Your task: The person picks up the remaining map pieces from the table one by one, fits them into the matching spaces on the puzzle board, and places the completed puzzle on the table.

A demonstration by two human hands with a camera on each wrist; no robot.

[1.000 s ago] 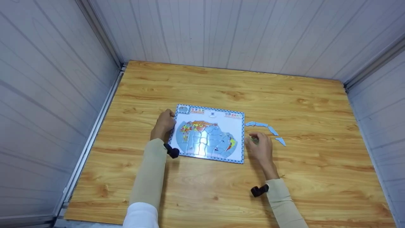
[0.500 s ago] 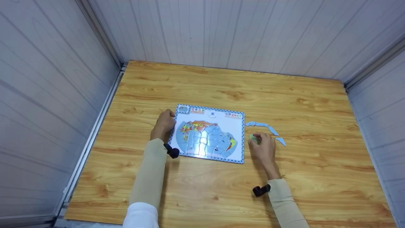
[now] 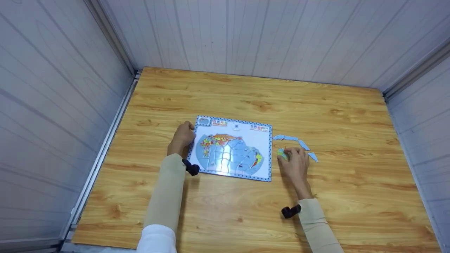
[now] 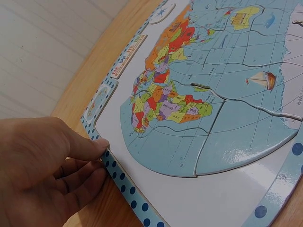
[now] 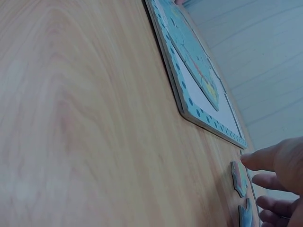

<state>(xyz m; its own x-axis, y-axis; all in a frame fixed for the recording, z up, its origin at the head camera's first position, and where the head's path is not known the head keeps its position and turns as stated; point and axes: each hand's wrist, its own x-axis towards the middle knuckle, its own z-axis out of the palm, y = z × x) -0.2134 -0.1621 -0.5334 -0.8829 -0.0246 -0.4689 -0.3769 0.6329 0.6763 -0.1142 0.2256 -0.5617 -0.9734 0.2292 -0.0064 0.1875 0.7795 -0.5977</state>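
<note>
A world map jigsaw board (image 3: pixel 233 123) with a blue dotted border lies flat, many of its pieces fitted. At its left edge is my left hand (image 3: pixel 182 135). The left wrist view shows the thumb (image 4: pixel 100 144) on the border's rim and the other fingers curled against the side. Right of the board, my right hand (image 3: pixel 294 164) holds a small green and blue puzzle piece (image 3: pixel 282 153) with thumb and index finger, low at the tabletop. In the right wrist view that puzzle piece (image 5: pixel 239 178) sits just beside the thumb tip.
Several narrow blue puzzle pieces (image 3: pixel 290 138) form a loose arc beyond my right hand, one (image 3: pixel 312 156) just right of its fingers. Another blue piece (image 5: pixel 245 213) shows in the right wrist view. Pale panel walls (image 3: pixel 246 35) enclose the wooden table (image 3: pixel 225 95).
My right hand has shifted slightly right, away from the board, and more of the green and blue piece shows beside its fingers. The left hand and the board have stayed put.
</note>
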